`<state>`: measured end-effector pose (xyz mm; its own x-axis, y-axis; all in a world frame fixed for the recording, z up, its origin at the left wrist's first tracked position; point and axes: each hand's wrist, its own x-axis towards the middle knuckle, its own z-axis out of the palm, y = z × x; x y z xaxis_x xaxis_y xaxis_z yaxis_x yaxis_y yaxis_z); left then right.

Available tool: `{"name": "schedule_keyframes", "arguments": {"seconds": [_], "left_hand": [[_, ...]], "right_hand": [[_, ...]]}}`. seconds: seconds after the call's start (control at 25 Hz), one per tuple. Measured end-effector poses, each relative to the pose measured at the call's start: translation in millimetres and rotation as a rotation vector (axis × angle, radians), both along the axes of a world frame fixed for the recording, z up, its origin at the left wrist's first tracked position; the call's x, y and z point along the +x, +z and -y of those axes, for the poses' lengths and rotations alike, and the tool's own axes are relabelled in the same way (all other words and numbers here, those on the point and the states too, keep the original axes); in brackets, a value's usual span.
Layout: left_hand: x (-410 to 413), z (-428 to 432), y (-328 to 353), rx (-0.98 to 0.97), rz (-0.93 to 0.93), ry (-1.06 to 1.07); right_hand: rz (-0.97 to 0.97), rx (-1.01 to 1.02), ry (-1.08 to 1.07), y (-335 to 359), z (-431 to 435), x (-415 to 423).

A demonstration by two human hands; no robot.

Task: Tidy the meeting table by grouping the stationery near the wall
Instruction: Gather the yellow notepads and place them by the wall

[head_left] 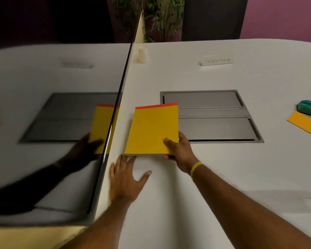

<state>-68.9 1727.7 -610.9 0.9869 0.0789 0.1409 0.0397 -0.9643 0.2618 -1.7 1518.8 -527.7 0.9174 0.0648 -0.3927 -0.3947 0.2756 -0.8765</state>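
Setting the yellow notepad (152, 130) down beside the wall (43, 78), my right grip (180, 151) pinches its near corner; my left grip (126, 180) lies spread on the surface (223, 177). Next, probably, the stapler (309, 107) far right.

My white tabletop (223, 177), a grey hatch (214, 126) sunk in it, meets a glossy dark panel (43, 78) on my left. Beyond stand a plant (160, 18) and a purple wall (285, 17).
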Motion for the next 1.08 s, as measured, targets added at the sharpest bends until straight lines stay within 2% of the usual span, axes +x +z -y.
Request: {"name": "schedule_keyframes", "arguments": {"seconds": [0.2, 0.32, 0.48, 0.72, 0.88, 1.08], "left_hand": [[-1.1, 3.7, 3.6, -0.078, 0.013, 0.05], [-0.3, 3.6, 4.3, -0.088, 0.022, 0.054], [0.3, 4.4, 2.0, -0.079, 0.016, 0.059], [-1.2, 4.6, 4.6, -0.069, -0.003, 0.068], [-3.3, 5.4, 8.1, -0.071, 0.013, 0.062], [-4.7, 6.0, 11.6, -0.052, -0.002, 0.04]], "right_hand": [[-0.037, -0.011, 0.033, -27.3, -34.0, 52.2], [-0.034, -0.084, 0.052, -40.1, -46.9, 69.3], [0.07, -0.414, 0.138, -45.4, -56.9, 85.6], [0.139, -0.921, 0.423, -34.6, -57.2, 93.4], [0.159, -1.035, 0.434, -26.6, -39.6, 70.8], [0.278, -1.238, 0.387, -17.9, 0.3, -2.8]]}}
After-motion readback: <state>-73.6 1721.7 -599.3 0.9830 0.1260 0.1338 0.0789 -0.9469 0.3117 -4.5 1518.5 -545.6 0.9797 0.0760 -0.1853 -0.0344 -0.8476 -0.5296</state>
